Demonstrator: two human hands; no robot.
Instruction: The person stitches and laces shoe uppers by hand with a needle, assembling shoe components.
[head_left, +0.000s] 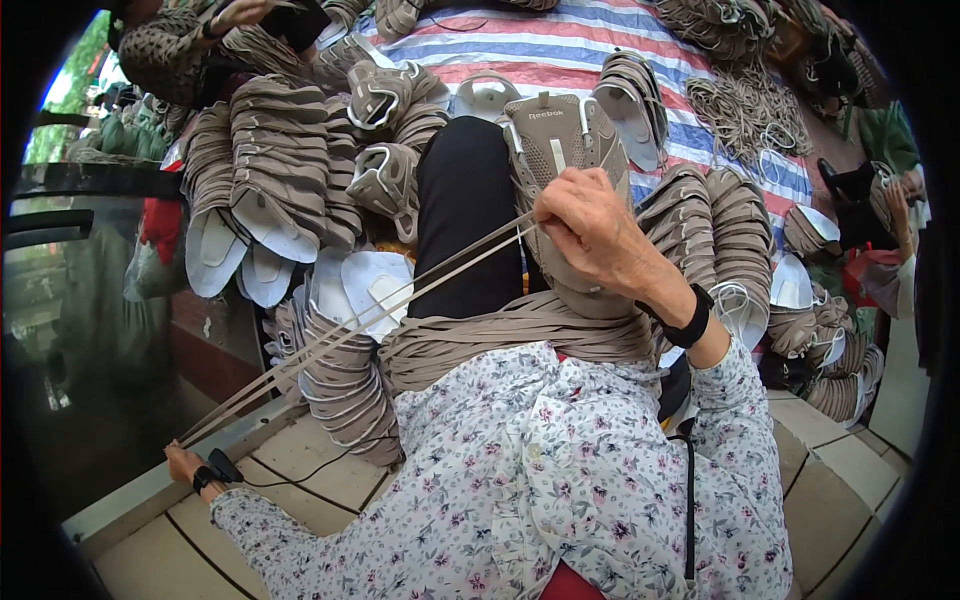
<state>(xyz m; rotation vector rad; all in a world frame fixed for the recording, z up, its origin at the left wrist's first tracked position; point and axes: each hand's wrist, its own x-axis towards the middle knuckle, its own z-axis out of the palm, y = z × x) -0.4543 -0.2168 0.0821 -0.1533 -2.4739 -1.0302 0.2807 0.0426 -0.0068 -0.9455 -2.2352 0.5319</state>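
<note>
A beige shoelace point(380, 308) runs taut in two strands from my right hand down to the far lower left. My right hand point(600, 232) is closed on it in a pinch, over a taupe shoe upper point(548, 135) that rests toe toward me on my lap. My left hand point(184, 464), out at the end of its stretched arm, grips the other end of the lace. White lace shows along the eyelets of the upper. Across my lap lies a thick bundle of beige shoelaces point(500, 345). My right fingers hide part of the upper's eyelet area.
Stacks of nested shoe uppers point(285, 165) stand left of my knee, with more stacks point(735, 235) at the right. A lace heap point(750, 110) lies on the striped sheet point(480, 45). A glass panel point(90, 330) borders the left. Other people work at the upper left and far right.
</note>
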